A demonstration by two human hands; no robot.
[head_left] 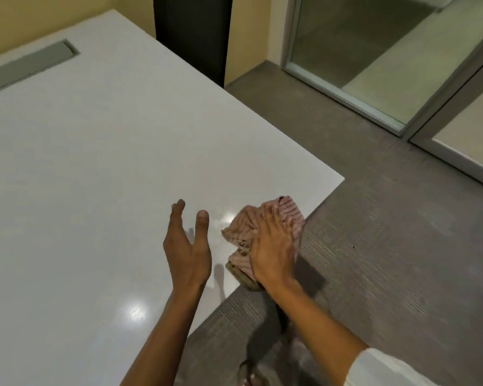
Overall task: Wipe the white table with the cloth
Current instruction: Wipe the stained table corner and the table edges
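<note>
A large glossy white table (101, 174) fills the left and middle of the head view. A crumpled pink striped cloth (244, 224) lies at the table's near right edge, close to the corner. My right hand (273, 247) presses flat on top of the cloth, fingers spread over it, and hides much of it. Just to the left, my left hand (187, 246) hovers above the tabletop, fingers apart, holding nothing and not touching the cloth.
A grey recessed strip (28, 65) is set into the table at the far left. Grey carpet (388, 246) lies to the right of the table. Glass door panels (374, 51) stand at the back right, and a dark panel (193, 32) behind the table.
</note>
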